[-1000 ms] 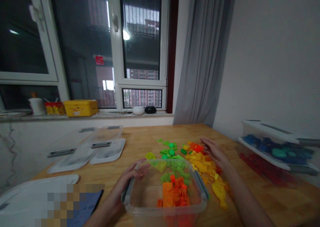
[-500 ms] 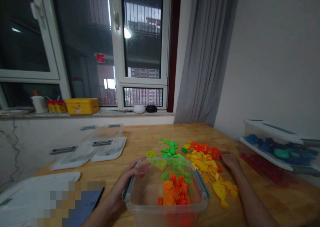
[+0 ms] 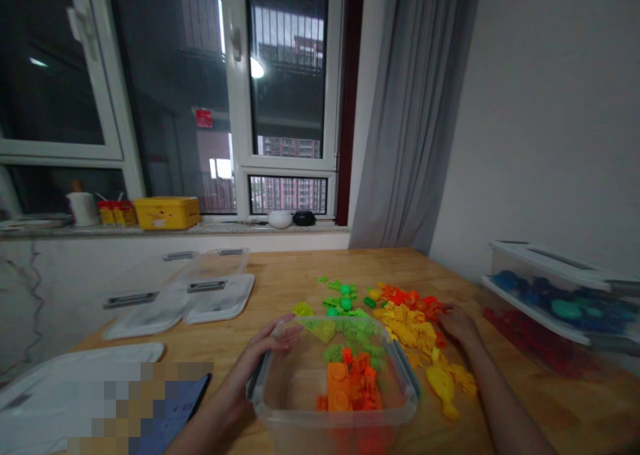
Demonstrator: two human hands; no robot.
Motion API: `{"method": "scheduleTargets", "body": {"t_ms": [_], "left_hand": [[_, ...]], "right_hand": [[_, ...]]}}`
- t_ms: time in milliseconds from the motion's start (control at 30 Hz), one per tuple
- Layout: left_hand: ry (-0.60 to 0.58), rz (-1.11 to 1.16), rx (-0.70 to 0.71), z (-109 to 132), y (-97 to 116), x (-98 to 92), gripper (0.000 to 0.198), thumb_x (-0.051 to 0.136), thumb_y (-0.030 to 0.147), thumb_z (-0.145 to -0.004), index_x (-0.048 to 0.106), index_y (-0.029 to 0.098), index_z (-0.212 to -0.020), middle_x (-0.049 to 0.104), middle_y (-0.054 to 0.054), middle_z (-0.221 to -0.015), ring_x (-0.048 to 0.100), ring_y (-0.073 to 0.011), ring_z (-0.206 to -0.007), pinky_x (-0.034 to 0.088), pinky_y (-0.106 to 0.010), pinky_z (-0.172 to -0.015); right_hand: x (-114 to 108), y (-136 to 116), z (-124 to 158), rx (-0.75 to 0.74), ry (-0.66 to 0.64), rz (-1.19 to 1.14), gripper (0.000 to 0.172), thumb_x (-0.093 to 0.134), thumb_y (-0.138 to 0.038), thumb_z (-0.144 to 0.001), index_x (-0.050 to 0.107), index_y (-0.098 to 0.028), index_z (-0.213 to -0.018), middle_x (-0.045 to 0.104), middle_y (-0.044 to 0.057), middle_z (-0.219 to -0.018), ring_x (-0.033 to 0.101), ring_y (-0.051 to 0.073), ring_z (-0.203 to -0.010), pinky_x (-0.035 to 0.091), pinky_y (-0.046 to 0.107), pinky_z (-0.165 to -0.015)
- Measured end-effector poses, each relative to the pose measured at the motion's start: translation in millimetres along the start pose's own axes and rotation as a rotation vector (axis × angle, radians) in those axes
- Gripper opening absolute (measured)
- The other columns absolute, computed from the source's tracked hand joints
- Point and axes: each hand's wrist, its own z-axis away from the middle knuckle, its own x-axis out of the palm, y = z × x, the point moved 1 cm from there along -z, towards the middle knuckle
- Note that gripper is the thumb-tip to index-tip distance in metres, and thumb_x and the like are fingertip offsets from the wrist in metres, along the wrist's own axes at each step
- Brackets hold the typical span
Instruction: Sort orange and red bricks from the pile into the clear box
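Closest in, the left hand (image 3: 257,361) grips the clear plastic tub (image 3: 295,395) at its left rim. Its fingers (image 3: 280,327) are pressed together and curled over the edge, pointing toward the far corner. Just beyond the fingertips, inside the tub, orange bricks (image 3: 347,385) are heaped in the near half and green bricks (image 3: 353,338) against the far wall.

To the right of the tub, the right hand (image 3: 460,325) lies low on the wooden table (image 3: 295,278). It is palm down, with its fingers stretched to the left. The fingertips reach the edge of the loose yellow bricks (image 3: 413,331), and the red bricks (image 3: 407,298) lie just past them. The blur hides whether the fingers are spread or pinching a piece. A yellow fish-shaped piece (image 3: 441,388) lies on the wrist side of the hand, close to the tub's right wall.

To handle this heap well, the left grip should probably stay firm so the light tub does not skate. The right fingers would do best held flat and close together, so that small pieces do not slip between them or scatter into the loose green pieces (image 3: 340,301) beyond.

Farther off to the left are spare lids (image 3: 220,299), and stacked bins of blue parts (image 3: 550,291) sit to the right. A yellow tin (image 3: 167,213) sits on the windowsill.
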Motion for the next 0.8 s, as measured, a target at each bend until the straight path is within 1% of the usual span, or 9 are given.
{"method": "scheduleTargets", "body": {"t_ms": [133,267,367,467,500,567,667,733,800], "left_hand": [[0.02,0.002,-0.015,1,2,2.5,0.067,0.074,0.019,-0.073,0.069,0.023,-0.139,0.077,-0.011,-0.138,0.065,-0.0335,-0.136,0.044,-0.041,-0.117],[0.032,-0.012,-0.003,3,4,6.2,0.065,0.074,0.019,-0.073,0.07,0.022,-0.138,0.076,-0.011,-0.139,0.065,-0.0325,-0.137,0.042,-0.039,-0.118],[0.029,-0.021,0.0,4,5,7.2,0.066,0.075,0.018,-0.072,0.069,0.019,-0.138,0.077,-0.012,-0.138,0.064,-0.0318,-0.137,0.04,-0.037,-0.119],[0.011,-0.031,0.006,3,4,4.4,0.066,0.073,0.019,-0.075,0.067,0.021,-0.141,0.075,-0.011,-0.141,0.063,-0.0318,-0.138,0.04,-0.039,-0.119],[0.012,-0.033,0.006,2,3,2.7,0.065,0.072,0.019,-0.076,0.067,0.022,-0.141,0.075,-0.01,-0.142,0.064,-0.0318,-0.138,0.04,-0.039,-0.12],[0.022,-0.029,0.004,1,1,-0.6,0.065,0.073,0.02,-0.077,0.067,0.023,-0.142,0.075,-0.01,-0.141,0.065,-0.0315,-0.137,0.04,-0.04,-0.12],[0.015,-0.01,0.014,0,-1,-3.2,0.067,0.074,0.019,-0.076,0.067,0.023,-0.142,0.077,-0.011,-0.138,0.065,-0.0321,-0.137,0.041,-0.041,-0.12],[0.019,-0.008,0.022,0,-2,-3.2,0.067,0.075,0.019,-0.075,0.068,0.023,-0.142,0.077,-0.011,-0.138,0.065,-0.0344,-0.136,0.044,-0.043,-0.119],[0.032,-0.006,0.024,0,-2,-2.7,0.068,0.076,0.02,-0.074,0.068,0.023,-0.142,0.076,-0.011,-0.139,0.066,-0.0366,-0.136,0.045,-0.046,-0.117]], "right_hand": [[1,-3,2,0.045,-0.036,0.007,0.002,0.069,-0.023,-0.068,0.07,-0.024,-0.068,0.075,0.008,-0.066,0.073,0.027,-0.072,0.05,0.034,-0.066],[-2,-9,5,0.059,-0.066,-0.024,0.009,0.067,-0.025,-0.067,0.066,-0.024,-0.059,0.069,0.005,-0.055,0.07,0.026,-0.065,0.047,0.034,-0.064],[-6,-14,9,0.074,-0.07,-0.091,0.01,0.067,-0.026,-0.065,0.065,-0.024,-0.055,0.066,0.004,-0.051,0.07,0.027,-0.065,0.049,0.034,-0.063],[-7,-22,14,0.083,-0.073,-0.196,0.006,0.068,-0.028,-0.065,0.068,-0.024,-0.061,0.068,0.004,-0.054,0.072,0.027,-0.068,0.053,0.034,-0.062],[-7,-26,17,0.076,-0.078,-0.229,0.008,0.068,-0.03,-0.067,0.07,-0.023,-0.064,0.07,0.005,-0.057,0.072,0.027,-0.068,0.054,0.034,-0.062],[-5,-38,23,0.065,-0.099,-0.352,0.014,0.067,-0.033,-0.07,0.073,-0.021,-0.073,0.074,0.006,-0.065,0.073,0.026,-0.069,0.056,0.033,-0.061],[0,-64,37,0.092,-0.174,-0.706,0.022,0.073,-0.035,-0.068,0.076,-0.021,-0.084,0.078,0.006,-0.08,0.073,0.022,-0.073,0.059,0.029,-0.064],[5,-84,47,0.098,-0.236,-0.912,0.024,0.079,-0.034,-0.064,0.077,-0.023,-0.085,0.079,0.005,-0.089,0.074,0.021,-0.079,0.062,0.028,-0.068],[9,-103,59,0.07,-0.302,-1.006,0.025,0.084,-0.034,-0.061,0.078,-0.023,-0.084,0.079,0.005,-0.096,0.073,0.02,-0.084,0.063,0.027,-0.072]]}}
